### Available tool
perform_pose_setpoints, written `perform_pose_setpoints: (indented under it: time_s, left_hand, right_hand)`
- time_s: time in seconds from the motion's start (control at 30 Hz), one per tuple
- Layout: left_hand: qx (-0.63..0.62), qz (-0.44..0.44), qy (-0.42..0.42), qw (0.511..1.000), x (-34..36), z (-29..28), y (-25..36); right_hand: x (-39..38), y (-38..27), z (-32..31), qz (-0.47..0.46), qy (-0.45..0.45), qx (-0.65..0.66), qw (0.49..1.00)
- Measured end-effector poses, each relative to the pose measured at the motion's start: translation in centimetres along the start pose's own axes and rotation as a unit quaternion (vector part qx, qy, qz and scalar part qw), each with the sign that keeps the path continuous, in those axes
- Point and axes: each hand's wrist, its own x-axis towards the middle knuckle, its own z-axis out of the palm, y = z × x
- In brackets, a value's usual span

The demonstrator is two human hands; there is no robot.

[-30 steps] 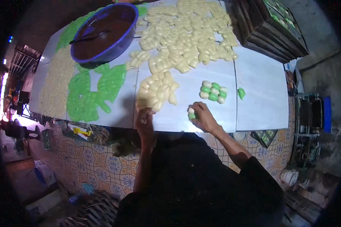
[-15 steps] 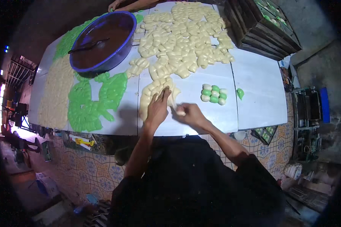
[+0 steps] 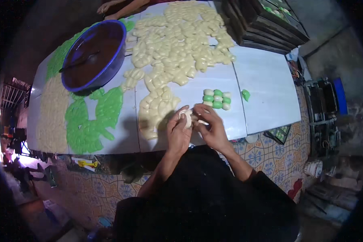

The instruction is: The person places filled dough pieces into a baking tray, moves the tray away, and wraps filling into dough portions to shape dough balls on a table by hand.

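Observation:
Above the table's near edge, my left hand grips a soft piece of cream dough between thumb and fingers. Close against it, my right hand has its fingers bent in on the dough; a pale bit shows beside its thumb. What lies between the fingertips is partly hidden. A flattened cream dough sheet with finger dents lies just left of my hands. Beyond them sits a small block of green and white dough balls, set in touching rows, with a loose green dough lump to its right.
A blue basin of brown paste with a stirring tool stands at left, between green dough and pale dough. Lumpy cream dough spreads across the back. Dark wooden trays are stacked far right. Another person's hands show at the far edge.
My left hand has lifted off the cream dough sheet and come to my right hand. Both now work a dough piece together. The view has shifted slightly.

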Motion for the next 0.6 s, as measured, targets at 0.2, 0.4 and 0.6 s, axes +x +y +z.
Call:
perform_pose_setpoints:
  time_s: [0.2,0.4,0.6]
  left_hand:
    - [-0.086,0.036,0.001,0.996,-0.8,-0.4,1.9]
    - [-0.026,0.092,0.065,0.993,-2.4,-0.8,1.6]
    - [-0.005,0.106,0.117,0.987,-2.7,-0.5,1.1]
  right_hand:
    - [0.9,0.2,0.9,0.003,0.002,-0.075,0.997]
    - [2.2,1.8,4.3,-0.074,0.010,-0.105,0.992]
    - [1.4,2.5,5.1,-0.070,0.023,-0.098,0.992]
